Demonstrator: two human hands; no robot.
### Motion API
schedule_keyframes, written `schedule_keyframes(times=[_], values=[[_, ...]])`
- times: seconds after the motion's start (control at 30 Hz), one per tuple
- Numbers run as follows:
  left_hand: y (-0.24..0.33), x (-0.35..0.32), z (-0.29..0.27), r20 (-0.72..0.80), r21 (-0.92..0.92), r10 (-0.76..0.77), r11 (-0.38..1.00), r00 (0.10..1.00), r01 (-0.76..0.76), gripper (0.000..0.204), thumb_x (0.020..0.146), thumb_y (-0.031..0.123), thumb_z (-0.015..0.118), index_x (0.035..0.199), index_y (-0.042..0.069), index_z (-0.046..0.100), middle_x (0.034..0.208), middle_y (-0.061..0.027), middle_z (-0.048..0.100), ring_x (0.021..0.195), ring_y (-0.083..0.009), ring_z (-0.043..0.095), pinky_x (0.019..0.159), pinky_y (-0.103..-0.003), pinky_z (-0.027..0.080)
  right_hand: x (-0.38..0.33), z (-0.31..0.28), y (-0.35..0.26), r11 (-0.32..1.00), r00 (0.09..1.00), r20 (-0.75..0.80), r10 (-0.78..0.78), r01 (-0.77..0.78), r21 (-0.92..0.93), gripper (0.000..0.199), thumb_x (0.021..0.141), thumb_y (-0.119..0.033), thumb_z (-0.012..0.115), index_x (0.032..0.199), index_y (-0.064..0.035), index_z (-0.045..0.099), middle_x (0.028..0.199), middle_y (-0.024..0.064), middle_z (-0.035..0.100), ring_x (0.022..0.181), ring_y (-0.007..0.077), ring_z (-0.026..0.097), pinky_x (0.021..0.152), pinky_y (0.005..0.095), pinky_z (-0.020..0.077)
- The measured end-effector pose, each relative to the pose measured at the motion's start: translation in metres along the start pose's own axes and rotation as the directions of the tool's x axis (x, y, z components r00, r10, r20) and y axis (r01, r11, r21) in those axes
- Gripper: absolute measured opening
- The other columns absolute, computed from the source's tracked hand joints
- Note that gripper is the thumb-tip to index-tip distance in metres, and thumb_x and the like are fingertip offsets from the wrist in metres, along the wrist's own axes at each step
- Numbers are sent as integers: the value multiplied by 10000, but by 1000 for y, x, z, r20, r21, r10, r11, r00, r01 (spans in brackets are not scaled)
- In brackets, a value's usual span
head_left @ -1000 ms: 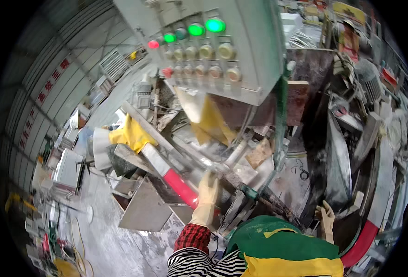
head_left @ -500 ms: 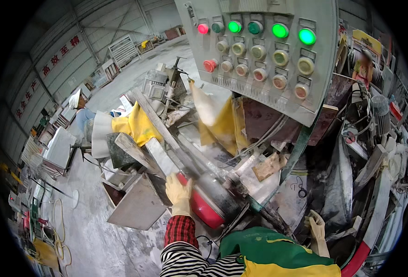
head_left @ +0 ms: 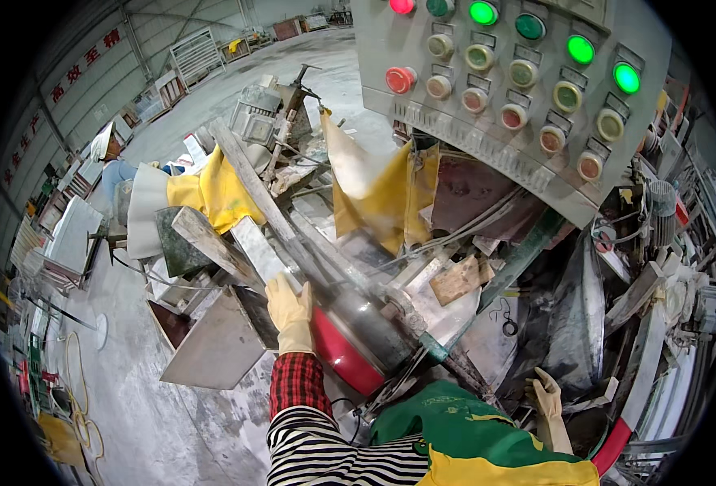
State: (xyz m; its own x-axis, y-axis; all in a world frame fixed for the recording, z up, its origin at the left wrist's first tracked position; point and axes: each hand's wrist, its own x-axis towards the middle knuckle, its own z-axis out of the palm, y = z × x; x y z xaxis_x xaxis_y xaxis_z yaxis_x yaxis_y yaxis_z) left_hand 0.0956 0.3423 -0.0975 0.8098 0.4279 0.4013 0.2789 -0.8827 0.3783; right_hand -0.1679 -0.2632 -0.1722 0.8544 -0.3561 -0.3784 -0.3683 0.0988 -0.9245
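Note:
My left hand [head_left: 290, 314], in a cream rubber glove, lies with fingers stretched over the near end of a long white slab strip [head_left: 259, 249]. Just right of it is a grey drum or roller [head_left: 367, 328] with a red band [head_left: 343, 350] along its left side; what turns it is hidden. On the right, my right hand [head_left: 547, 398], in a similar glove, hangs low beside my green and yellow apron [head_left: 463, 425]. Its fingers are loosely bent and apart, with nothing seen in them. A wooden beam [head_left: 252, 182] runs away alongside the strip.
A grey control panel [head_left: 495, 121] with lit buttons hangs ahead at the upper right. Yellow cloth [head_left: 216, 194] drapes over the strip's far part. An angled grey board box [head_left: 216, 344] stands left of my left hand. Another person [head_left: 115, 166] is at the far left.
The view has shifted, so the panel sits further right and higher. My left hand has slid slightly leftward from the red band onto the strip. My right hand's fingers look a bit straighter.

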Motion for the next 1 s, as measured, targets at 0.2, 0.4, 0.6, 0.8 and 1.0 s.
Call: schedule_keyframes(times=[0.2, 0.4, 0.6, 0.8, 1.0], values=[[4, 9, 2, 51, 19, -64, 998, 997, 63, 656, 833, 392, 741, 1316, 22, 495, 1339, -246, 507, 1271, -440, 456, 1031, -497, 442, -8, 27, -34, 993, 1000, -12, 20, -21, -118, 444, 990, -83, 570, 1426, -13, 524, 1116, 134, 722, 871, 171, 701, 770, 293, 580], [12, 5, 0, -7, 58, -105, 993, 994, 105, 579, 827, 377, 744, 1252, 50, 527, 1321, -185, 519, 1284, -367, 457, 999, -488, 450, -11, 33, -34, 995, 1000, 24, 8, -6, -101, 438, 990, -64, 560, 1422, -3, 522, 1132, 134, 715, 909, 170, 695, 789, 288, 574], [15, 3, 0, 15, 82, -118, 990, 993, 116, 625, 823, 391, 742, 1297, 37, 539, 1386, -214, 513, 1308, -377, 455, 1031, -485, 422, 4, 4, 15, 979, 997, 52, -56, 65, -193, 453, 999, -54, 538, 1448, -13, 492, 1088, 131, 723, 846, 160, 699, 755, 293, 591], [19, -3, -4, 55, 103, -121, 988, 991, 115, 694, 826, 426, 726, 1355, 31, 513, 1459, -250, 464, 1359, -390, 418, 1068, -485, 387, -7, 19, 0, 987, 1000, 24, -12, 16, -162, 419, 993, -48, 549, 1410, -14, 541, 1068, 102, 717, 849, 156, 692, 758, 290, 578], [21, -9, -2, 77, 142, -103, 986, 992, 91, 748, 829, 471, 712, 1391, 33, 484, 1494, -263, 430, 1390, -394, 388, 1088, -499, 361, -19, 27, -15, 982, 1000, 21, 12, -7, -191, 390, 998, -69, 571, 1383, -10, 566, 1073, 84, 714, 889, 135, 670, 771, 279, 539]])
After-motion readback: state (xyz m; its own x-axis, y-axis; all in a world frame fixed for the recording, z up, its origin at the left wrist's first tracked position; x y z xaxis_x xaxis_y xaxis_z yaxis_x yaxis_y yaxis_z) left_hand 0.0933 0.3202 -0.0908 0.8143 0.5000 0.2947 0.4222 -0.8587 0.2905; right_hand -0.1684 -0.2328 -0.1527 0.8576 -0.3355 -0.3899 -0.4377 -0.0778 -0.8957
